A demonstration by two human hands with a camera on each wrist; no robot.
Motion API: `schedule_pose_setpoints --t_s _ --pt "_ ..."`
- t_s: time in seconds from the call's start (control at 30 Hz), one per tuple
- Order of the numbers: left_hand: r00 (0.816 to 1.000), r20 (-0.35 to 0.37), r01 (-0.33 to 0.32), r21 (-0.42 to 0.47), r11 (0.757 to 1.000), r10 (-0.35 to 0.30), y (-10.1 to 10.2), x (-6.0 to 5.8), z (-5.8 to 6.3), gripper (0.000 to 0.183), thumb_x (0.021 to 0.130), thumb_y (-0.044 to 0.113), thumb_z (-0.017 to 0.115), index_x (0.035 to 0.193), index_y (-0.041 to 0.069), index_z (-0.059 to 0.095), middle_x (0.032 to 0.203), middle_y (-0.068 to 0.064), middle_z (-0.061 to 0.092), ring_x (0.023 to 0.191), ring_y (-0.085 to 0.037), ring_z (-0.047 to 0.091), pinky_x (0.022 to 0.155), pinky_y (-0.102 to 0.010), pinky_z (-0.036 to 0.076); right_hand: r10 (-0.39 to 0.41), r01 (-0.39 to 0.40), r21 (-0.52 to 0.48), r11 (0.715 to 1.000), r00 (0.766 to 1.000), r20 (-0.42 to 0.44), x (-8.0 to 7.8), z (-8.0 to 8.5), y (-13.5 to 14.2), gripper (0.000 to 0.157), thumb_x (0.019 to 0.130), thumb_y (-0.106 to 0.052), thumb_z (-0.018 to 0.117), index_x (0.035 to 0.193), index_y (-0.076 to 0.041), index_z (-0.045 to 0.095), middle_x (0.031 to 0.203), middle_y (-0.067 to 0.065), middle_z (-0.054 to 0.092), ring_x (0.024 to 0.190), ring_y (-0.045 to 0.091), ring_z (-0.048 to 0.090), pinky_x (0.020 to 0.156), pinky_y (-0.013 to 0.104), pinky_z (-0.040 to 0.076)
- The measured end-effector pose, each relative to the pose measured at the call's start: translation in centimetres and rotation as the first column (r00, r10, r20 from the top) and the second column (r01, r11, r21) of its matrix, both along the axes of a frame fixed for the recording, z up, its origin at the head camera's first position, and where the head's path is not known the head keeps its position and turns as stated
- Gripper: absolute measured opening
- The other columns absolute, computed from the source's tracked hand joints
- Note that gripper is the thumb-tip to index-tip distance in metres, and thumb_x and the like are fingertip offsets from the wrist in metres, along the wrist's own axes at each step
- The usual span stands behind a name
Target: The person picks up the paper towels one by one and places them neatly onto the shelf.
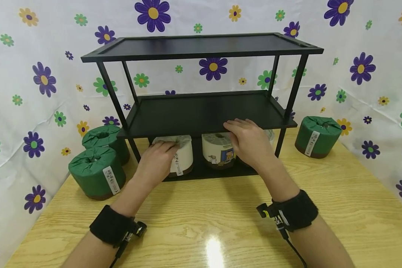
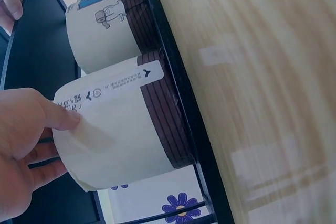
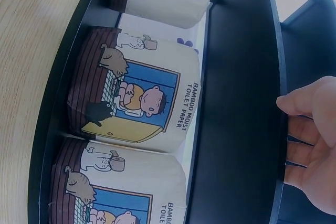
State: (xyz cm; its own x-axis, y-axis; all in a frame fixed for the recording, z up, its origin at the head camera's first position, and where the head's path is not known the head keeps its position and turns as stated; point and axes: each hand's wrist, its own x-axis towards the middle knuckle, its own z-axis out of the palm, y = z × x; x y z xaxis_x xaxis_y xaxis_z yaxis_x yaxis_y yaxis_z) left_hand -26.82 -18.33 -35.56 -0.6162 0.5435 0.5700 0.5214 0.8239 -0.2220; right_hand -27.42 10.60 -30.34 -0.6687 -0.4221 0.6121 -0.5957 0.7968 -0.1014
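left hand [image 1: 156, 162]: grasping the left white roll [image 1: 185, 158], thumb on its front
left white roll: on the bottom shelf [image 1: 217, 174], near its front edge; partly covered by that hand in my head view; i can't read all of its strip [image 2: 152, 72]
right hand [image 1: 249, 145]: loose, laid over the front edge of the middle shelf [image 1: 194, 113]; fingertips hidden from my right wrist view
right white roll [image 3: 110, 182]: mostly hidden in my head view, cut off in the right wrist's
back green roll [image 1: 102, 137]: partly behind the front one [image 1: 90, 173]
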Motion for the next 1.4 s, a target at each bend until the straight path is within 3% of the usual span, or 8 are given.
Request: schedule_pose_setpoints --t_s 0.3,0.5,0.83,1.1,1.4 --pt "0.999 0.039 0.015 -0.034 0.999 -0.014 -0.21 0.01 0.35 0.031 0.091 -0.001 0.064 0.121 0.002 0.070 0.120 -0.014 0.069 0.112 -0.032 0.064 0.098 -0.041 0.054 0.002 -0.002 -0.004 1.000 1.000 0.000 0.09 0.02 0.03 0.030 0.097 -0.010 0.062 0.126 -0.006 0.070 0.126 0.012 0.070 0.122 0.032 0.064 0.110 0.051 0.044" --pt "0.997 0.068 -0.020 -0.077 0.997 0.025 -0.05 -0.04 -0.05 0.041 0.090 0.004 0.066 0.131 0.003 0.063 0.130 -0.016 0.065 0.116 -0.035 0.059 0.096 -0.047 0.052 0.003 -0.003 -0.003 1.000 1.000 -0.004 0.08 0.04 0.00 0.030 0.097 -0.009 0.062 0.125 -0.005 0.070 0.126 0.012 0.070 0.122 0.032 0.064 0.110 0.051 0.044" --pt "0.995 0.069 -0.068 0.006 0.998 0.067 -0.04 0.02 -0.52 0.036 0.093 -0.002 0.059 0.128 0.004 0.064 0.125 -0.014 0.067 0.113 -0.035 0.056 0.096 -0.049 0.051 0.005 -0.005 0.001 1.000 1.000 -0.005 0.14 0.08 -0.03 0.030 0.097 -0.009 0.062 0.125 -0.005 0.070 0.126 0.012 0.070 0.122 0.032 0.064 0.110 0.051 0.044" --pt "0.970 0.230 -0.093 0.070 0.993 0.074 -0.42 -0.19 0.01 0.047 0.088 -0.010 0.055 0.130 0.010 0.064 0.129 -0.011 0.066 0.121 -0.034 0.055 0.099 -0.053 0.050 0.005 -0.005 -0.003 1.000 1.000 -0.007 0.08 0.00 -0.03 0.030 0.097 -0.009 0.062 0.125 -0.005 0.070 0.126 0.013 0.070 0.121 0.032 0.064 0.111 0.051 0.044" --pt "0.953 0.296 -0.100 0.097 0.990 0.068 -0.53 -0.02 0.23 0.053 0.082 -0.014 0.057 0.128 0.011 0.061 0.126 -0.011 0.068 0.124 -0.035 0.052 0.101 -0.062 0.043 0.005 -0.005 -0.003 1.000 1.000 -0.027 0.05 -0.15 -0.07 0.030 0.096 -0.008 0.063 0.125 -0.005 0.070 0.126 0.012 0.070 0.121 0.032 0.064 0.110 0.051 0.045"
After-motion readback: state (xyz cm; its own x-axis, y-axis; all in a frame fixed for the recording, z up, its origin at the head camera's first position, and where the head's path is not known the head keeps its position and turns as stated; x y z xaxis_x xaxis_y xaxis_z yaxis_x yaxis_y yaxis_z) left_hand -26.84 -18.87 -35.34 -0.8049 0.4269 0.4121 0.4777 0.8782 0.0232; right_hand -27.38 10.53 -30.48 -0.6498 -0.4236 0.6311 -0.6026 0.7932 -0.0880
